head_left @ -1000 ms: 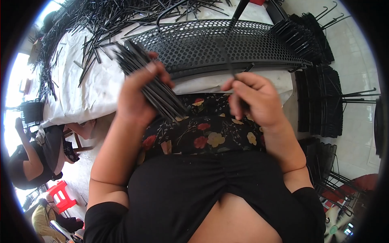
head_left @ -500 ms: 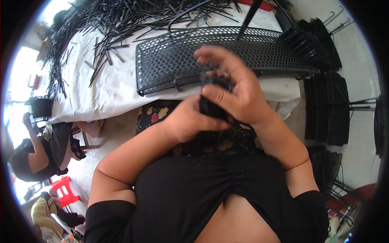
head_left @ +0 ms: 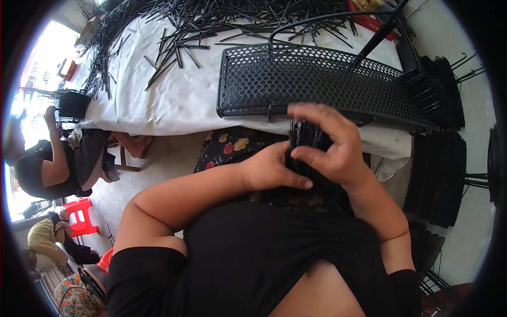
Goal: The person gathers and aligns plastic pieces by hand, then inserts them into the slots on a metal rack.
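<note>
A bundle of thin black strips (head_left: 305, 138) stands roughly upright in front of my chest. My left hand (head_left: 268, 168) is closed around its lower part, thumb lying across the near side. My right hand (head_left: 338, 145) curves around the upper part from the right, its thumb against the strips. Motion smears the right fingertips over the bundle's top end. The lower end of the bundle is dark against my clothes and hard to make out. Just beyond my hands, on the table's near edge, lies a black perforated metal rack (head_left: 311, 79) with a curved panel.
Many loose black strips (head_left: 179, 45) lie scattered over the white-covered table (head_left: 137, 100). Stacked black racks (head_left: 438, 169) stand at the right. A co-worker (head_left: 47, 166) sits at the far left, near a red stool (head_left: 82, 216). A red tray (head_left: 369, 24) is at the back right.
The view has shifted, so the table and rack appear farther right. Both hands still hold the bundle, now nearer my body, and the strips' upper ends show more clearly.
</note>
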Demonstrator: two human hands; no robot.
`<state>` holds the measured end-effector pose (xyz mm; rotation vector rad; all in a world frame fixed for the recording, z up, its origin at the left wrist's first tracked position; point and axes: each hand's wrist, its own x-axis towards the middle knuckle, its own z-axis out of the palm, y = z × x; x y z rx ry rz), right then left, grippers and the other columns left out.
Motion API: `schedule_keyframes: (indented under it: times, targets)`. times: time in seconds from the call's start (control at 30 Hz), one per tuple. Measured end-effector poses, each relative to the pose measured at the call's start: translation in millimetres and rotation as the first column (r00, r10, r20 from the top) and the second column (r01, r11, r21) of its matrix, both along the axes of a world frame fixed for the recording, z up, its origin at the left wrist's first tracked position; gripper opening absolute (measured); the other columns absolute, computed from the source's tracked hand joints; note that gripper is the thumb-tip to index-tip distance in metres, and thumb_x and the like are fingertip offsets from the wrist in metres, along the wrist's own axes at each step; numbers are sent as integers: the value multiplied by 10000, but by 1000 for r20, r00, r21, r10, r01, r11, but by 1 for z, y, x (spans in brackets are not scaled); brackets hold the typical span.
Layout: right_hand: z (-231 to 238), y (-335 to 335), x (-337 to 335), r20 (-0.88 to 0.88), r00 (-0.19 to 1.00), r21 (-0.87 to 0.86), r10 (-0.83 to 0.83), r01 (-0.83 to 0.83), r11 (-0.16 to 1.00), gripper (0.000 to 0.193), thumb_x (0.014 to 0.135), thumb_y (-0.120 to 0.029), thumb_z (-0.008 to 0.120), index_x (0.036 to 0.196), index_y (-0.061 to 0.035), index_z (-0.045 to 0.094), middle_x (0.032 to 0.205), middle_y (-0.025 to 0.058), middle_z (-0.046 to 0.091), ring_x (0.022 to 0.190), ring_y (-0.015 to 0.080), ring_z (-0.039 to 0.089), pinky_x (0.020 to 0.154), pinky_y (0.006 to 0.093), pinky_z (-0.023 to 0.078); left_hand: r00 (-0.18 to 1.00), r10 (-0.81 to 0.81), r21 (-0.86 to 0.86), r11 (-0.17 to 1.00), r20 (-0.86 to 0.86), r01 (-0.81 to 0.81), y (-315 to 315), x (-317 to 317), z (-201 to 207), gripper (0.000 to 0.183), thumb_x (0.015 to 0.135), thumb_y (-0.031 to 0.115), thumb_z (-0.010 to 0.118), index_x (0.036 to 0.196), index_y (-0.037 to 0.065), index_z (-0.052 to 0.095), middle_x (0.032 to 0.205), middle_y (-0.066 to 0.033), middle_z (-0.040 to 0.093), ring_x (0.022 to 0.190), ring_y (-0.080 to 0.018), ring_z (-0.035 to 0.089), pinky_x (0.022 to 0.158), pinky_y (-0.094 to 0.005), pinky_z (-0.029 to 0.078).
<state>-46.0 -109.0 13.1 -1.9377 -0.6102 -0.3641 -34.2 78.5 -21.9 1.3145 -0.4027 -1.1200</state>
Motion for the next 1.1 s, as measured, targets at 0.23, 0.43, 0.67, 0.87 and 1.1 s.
schedule_keyframes:
  times: [0.23,0.43,0.67,0.87,1.1]
  targets:
    - [-8,9,-12,-3,974,30,-229,229,973,207,733,90,710,786,-44,562,824,92,605,717,162,577,652,268,460,864,-7,-54,998,504,40,-11,-4,2,724,661,213,917,1228,-6,524,1089,-104,663,1028,-189,625,914,-334,501]
    - [-5,5,11,-93,996,505,7,41,862,730,848,-167,772,1439,-7,374,1358,152,479,1293,269,478,983,413,501,965,218,-43,976,146,-214,-34,-11,16,574,693,70,800,1185,2,512,1040,-74,650,978,-158,625,865,-318,516]
    - [-4,7,4,-191,962,58,-193,208,976,426,807,32,681,1222,-4,591,1145,93,648,935,179,644,768,285,549,935,88,67,991,343,-118,-29,-9,11,586,727,107,805,1214,-4,500,1063,-114,660,982,-200,646,851,-339,524]
    - [-13,12,-7,-317,927,534,-201,350,770,182,901,35,639,1075,0,602,898,72,630,749,123,621,668,256,540,998,-14,73,997,-60,18,-20,2,23,691,682,236,910,1158,-36,489,835,-95,666,620,-180,669,531,-300,548]
    - [-24,10,-10,-218,944,407,-250,320,855,199,834,-39,772,973,-9,632,932,41,635,801,99,582,741,237,480,999,-47,296,954,2,44,-26,-9,26,542,738,111,846,1160,16,520,876,-64,672,715,-140,659,624,-272,539]
